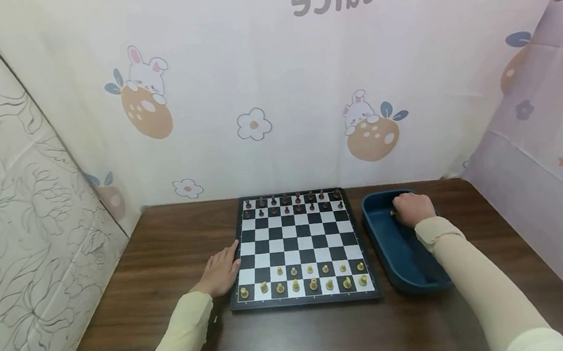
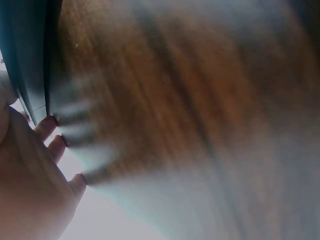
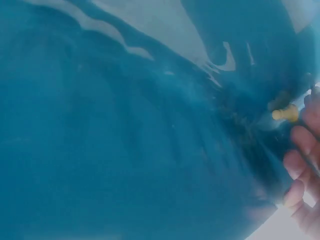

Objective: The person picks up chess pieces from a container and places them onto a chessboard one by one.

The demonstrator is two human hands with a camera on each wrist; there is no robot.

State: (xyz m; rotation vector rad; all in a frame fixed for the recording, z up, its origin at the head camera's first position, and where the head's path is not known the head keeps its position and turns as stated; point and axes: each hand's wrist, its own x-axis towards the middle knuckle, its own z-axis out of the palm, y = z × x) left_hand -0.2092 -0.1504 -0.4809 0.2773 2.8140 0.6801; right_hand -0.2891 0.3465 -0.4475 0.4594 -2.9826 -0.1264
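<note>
The chessboard (image 1: 288, 243) lies open on the table with dark red pieces (image 1: 286, 199) along its far rows and pale gold pieces (image 1: 295, 285) along its near rows. My left hand (image 1: 219, 272) rests beside the board's left edge, fingers extended, fingertips and thumb right at the rim. Inside the blue tray (image 1: 392, 261), at its far end, my right hand (image 1: 414, 209) is curled. A gold pawn (image 3: 286, 114) sticks out from its fingertips, pinched at the base, near the tray wall.
The brown wooden table (image 1: 174, 232) meets a patterned cloth (image 1: 251, 87) at the back, with more cloth at both sides. The tray stands close to the board's right edge. Two squares at the left of the second gold row hold no piece.
</note>
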